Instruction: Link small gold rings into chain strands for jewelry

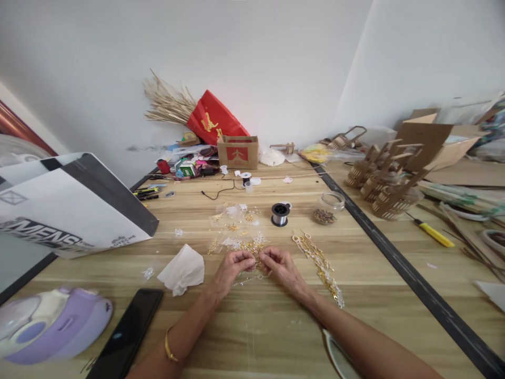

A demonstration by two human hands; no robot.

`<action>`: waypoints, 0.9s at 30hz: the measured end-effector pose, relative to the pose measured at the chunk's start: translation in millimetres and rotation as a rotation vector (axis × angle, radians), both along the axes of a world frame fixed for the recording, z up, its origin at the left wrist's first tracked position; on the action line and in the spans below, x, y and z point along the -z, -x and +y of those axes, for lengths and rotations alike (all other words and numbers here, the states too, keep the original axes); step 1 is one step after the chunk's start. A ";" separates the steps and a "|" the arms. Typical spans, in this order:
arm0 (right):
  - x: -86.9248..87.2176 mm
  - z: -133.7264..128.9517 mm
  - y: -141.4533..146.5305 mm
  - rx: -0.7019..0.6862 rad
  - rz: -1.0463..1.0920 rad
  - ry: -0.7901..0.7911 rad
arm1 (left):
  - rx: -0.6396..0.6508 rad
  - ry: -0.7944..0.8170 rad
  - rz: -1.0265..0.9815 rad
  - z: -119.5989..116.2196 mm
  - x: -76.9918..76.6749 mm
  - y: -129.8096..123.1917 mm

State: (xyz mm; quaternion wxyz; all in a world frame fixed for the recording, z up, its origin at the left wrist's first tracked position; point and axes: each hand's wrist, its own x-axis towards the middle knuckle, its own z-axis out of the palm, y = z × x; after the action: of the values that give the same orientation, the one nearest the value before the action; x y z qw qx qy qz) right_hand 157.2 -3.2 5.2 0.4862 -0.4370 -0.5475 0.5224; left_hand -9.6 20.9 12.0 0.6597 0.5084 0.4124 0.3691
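- Seeing a thin silvery chain (248, 279) on the table (232, 337), just below both hands and close under the right-hand fingers.
- Pressing thumb to finger in the left hand (233, 267) and the right hand (279, 264), each grip pinched together, nearly meeting at the tips; cannot tell on what, too small to make out.
- Finding small gold and silvery pieces (252, 246) scattered just beyond.
- Noting gold and silvery chains (321, 263) to the right, with a black spool (280, 215) and a glass jar (329, 207) farther out.
- Spotting a white tissue (183, 270) and a black phone (128, 331) to the left.
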 end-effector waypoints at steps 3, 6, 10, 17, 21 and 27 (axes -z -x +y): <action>0.0 -0.1 0.2 -0.007 0.006 0.007 | 0.000 -0.001 -0.002 -0.2 -0.4 0.1; -1.5 -1.1 1.2 0.001 0.012 0.014 | -0.006 -0.006 0.010 -0.3 -0.7 0.0; -3.0 -1.6 1.9 0.006 0.019 0.016 | -0.002 -0.019 0.030 -1.0 -2.1 -0.4; -0.3 0.0 2.1 -0.010 0.053 0.026 | 0.011 -0.029 0.016 -1.5 -2.0 0.1; -2.8 -0.8 2.5 -0.026 0.043 0.033 | 0.022 -0.046 0.010 -0.9 -1.1 0.5; -2.1 -0.3 2.4 -0.038 0.104 0.060 | -0.008 -0.017 0.003 -2.3 -2.8 -0.4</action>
State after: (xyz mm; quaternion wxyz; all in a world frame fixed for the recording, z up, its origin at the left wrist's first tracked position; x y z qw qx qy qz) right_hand 154.8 -3.5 7.3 0.4907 -0.4131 -0.5136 0.5699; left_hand -9.2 18.6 14.9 0.6532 0.5129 0.4123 0.3746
